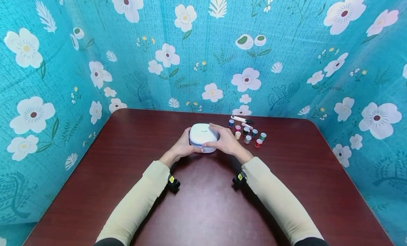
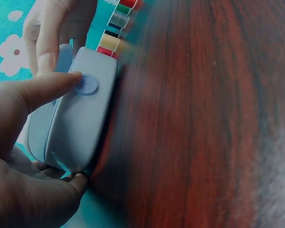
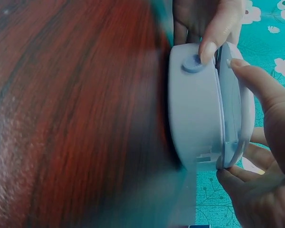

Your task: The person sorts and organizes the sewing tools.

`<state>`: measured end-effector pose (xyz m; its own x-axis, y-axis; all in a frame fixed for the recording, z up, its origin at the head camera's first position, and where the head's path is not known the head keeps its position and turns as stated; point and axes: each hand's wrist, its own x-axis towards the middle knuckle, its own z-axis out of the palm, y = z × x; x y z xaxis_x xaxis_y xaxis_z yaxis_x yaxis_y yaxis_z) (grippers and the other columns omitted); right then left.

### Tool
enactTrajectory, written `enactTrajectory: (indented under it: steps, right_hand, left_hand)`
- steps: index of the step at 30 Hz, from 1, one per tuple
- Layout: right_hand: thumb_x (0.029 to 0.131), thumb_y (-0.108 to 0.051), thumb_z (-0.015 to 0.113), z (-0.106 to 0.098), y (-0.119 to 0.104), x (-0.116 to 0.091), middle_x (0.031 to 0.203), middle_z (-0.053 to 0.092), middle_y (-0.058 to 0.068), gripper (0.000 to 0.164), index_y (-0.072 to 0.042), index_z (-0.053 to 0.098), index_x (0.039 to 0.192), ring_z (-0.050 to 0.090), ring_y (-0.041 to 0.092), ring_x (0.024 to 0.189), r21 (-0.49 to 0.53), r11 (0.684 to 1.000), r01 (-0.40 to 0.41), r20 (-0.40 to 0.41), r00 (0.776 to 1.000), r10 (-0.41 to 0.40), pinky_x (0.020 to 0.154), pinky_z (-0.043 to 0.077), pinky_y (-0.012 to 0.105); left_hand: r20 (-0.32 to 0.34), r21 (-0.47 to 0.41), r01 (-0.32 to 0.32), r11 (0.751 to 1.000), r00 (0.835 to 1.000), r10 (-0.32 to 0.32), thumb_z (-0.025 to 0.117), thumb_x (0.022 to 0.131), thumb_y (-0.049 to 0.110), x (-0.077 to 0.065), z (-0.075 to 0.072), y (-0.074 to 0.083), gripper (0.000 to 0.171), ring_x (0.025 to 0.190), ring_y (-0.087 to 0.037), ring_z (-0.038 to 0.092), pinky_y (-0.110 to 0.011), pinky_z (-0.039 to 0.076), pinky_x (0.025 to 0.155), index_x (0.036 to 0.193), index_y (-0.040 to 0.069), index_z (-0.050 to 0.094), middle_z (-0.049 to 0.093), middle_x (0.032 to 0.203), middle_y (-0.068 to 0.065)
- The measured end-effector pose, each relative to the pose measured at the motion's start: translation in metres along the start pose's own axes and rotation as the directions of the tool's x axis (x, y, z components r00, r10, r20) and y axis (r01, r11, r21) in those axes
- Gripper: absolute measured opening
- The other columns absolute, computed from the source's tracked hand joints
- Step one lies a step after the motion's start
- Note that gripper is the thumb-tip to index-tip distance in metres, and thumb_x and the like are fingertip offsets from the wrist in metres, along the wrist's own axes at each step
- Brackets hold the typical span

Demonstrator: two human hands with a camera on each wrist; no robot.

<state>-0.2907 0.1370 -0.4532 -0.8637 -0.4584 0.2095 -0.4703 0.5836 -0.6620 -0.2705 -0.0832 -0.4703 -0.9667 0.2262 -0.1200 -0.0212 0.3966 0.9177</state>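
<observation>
Holds a rounded white box (image 1: pixel 202 135) just above the centre of the head view, at the far half of a dark red-brown desk (image 1: pixel 203 203); cannot tell lifted from resting. With the left grip (image 1: pixel 182 146), clamps the box by its left end, fingers bent round it, thumb laid across the front and touching a round lilac button (image 2: pixel 88 86), upper left in the left wrist view. With the right grip (image 1: pixel 226 139), clamps the box by its right end, fingers bent round it and thumb against the front edge of the lid (image 3: pixel 249 109), right part of the right wrist view. Shows a lilac band between lid and base; cannot tell fully seated from slightly ajar.

Right of centre in the head view, near the right grip, eight upright thread spools: blue spool (image 1: pixel 231 123), pink spool (image 1: pixel 237 127), cream spool (image 1: pixel 237 135), black spool (image 1: pixel 246 130), grey spool (image 1: pixel 248 139), dark blue spool (image 1: pixel 254 133), green spool (image 1: pixel 262 136) and red spool (image 1: pixel 258 143). Behind them, by the desk's far edge, a slim white-and-black tool (image 1: pixel 242 119), and just below it a smaller pale tool (image 1: pixel 247 126).

Wears cream sleeves (image 1: pixel 136 200) and a small black camera (image 1: pixel 173 183) at each wrist. Across the upper frame, a turquoise flowered cloth (image 1: pixel 206 37).
</observation>
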Motion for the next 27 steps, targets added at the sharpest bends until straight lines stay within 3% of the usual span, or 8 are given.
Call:
enactTrajectory:
  steps: [7,21,27]
  right_hand:
    - [0.083,-0.042,0.086,-0.004,0.001,0.000,0.156,0.048,0.010,0.080,-0.004,0.055,0.146,0.045,0.028,0.143,0.012,1.000,-0.002,0.017,1.000,0.002,0.114,0.038,0.048]
    - [0.084,-0.045,0.083,-0.012,-0.001,0.009,0.149,0.054,0.014,0.077,-0.004,0.058,0.144,0.053,0.030,0.134,0.030,0.999,-0.029,0.028,0.999,0.028,0.110,0.043,0.048]
    - [0.086,-0.047,0.082,-0.016,-0.002,0.014,0.145,0.058,0.014,0.075,-0.002,0.059,0.142,0.054,0.029,0.132,0.011,0.998,-0.055,0.011,0.998,0.055,0.109,0.044,0.048]
  left_hand:
    - [0.012,0.008,0.014,1.000,1.000,-0.014,0.091,0.074,0.015,-0.002,0.000,0.000,0.114,0.140,-0.032,0.035,-0.051,0.024,0.120,0.159,0.008,0.016,0.032,0.158,-0.015]
    - [0.046,-0.023,-0.071,0.997,0.996,0.072,0.092,0.074,0.016,-0.001,-0.005,-0.002,0.112,0.138,-0.031,0.036,-0.053,0.027,0.118,0.159,0.010,0.018,0.034,0.155,-0.013]
    - [0.044,-0.013,-0.064,0.998,0.997,0.064,0.092,0.075,0.018,-0.002,-0.005,-0.002,0.115,0.140,-0.031,0.034,-0.052,0.026,0.119,0.161,0.011,0.015,0.030,0.158,-0.013]
